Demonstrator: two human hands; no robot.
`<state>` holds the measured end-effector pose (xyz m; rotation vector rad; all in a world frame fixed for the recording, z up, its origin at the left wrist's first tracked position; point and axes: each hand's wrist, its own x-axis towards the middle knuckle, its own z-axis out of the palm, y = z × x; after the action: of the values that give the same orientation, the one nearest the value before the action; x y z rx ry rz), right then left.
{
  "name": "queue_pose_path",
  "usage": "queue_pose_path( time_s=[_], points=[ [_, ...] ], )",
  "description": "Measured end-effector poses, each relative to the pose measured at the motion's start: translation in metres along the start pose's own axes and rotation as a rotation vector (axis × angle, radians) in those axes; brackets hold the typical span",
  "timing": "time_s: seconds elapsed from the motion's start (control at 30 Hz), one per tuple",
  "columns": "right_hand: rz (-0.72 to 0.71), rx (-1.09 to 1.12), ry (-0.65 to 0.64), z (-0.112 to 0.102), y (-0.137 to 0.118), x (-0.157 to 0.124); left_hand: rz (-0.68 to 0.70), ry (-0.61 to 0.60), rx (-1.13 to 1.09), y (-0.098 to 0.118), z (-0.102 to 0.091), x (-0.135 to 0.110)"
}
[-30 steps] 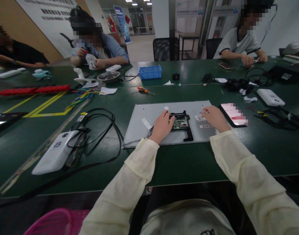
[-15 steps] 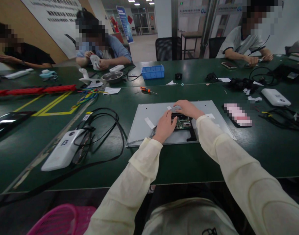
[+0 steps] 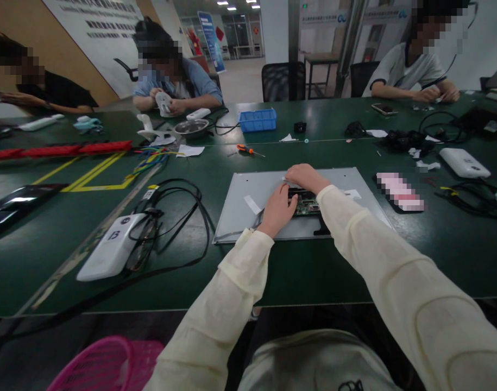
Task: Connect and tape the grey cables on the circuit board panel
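A flat grey panel (image 3: 244, 187) lies on the green table in front of me, with a green circuit board (image 3: 307, 205) in a black frame (image 3: 322, 227) at its middle. My left hand (image 3: 276, 210) rests over the board's left side, thumb apart from the fingers. Beyond the board, my right hand (image 3: 307, 178) bends its fingers down in a pinch at a small white tape piece (image 3: 285, 179); the fingertips are partly hidden. Other white strips (image 3: 253, 205) stick to the panel. A grey cable runs out beneath my left wrist.
Left of the panel lie a white power bank (image 3: 109, 247) and black cables (image 3: 199, 201). A pixelated pink phone (image 3: 401, 193) lies to the right. Farther back are an orange screwdriver (image 3: 246, 149), a blue bin (image 3: 257, 120) and a metal bowl (image 3: 192, 128). Several people sit opposite.
My right hand has moved slightly left and its fingers have closed down onto the white tape piece. My left hand stays over the board. The whole view has shifted a little.
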<state>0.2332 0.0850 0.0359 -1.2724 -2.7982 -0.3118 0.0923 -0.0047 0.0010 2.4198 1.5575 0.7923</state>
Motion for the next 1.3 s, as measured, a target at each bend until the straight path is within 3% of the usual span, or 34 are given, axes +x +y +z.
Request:
queue_pose_path(
  time_s=[0.23,0.43,1.3],
  points=[
    [0.124,-0.039,0.010,-0.009,0.015,-0.040,-0.008,0.001,-0.014,0.001,0.000,-0.001],
    [0.148,-0.050,-0.021,-0.008,0.007,-0.064,0.012,0.020,-0.016,0.000,0.002,0.000],
    [0.161,0.000,-0.035,-0.003,0.003,-0.071,0.009,0.019,-0.004,-0.001,0.004,0.001]
  ],
)
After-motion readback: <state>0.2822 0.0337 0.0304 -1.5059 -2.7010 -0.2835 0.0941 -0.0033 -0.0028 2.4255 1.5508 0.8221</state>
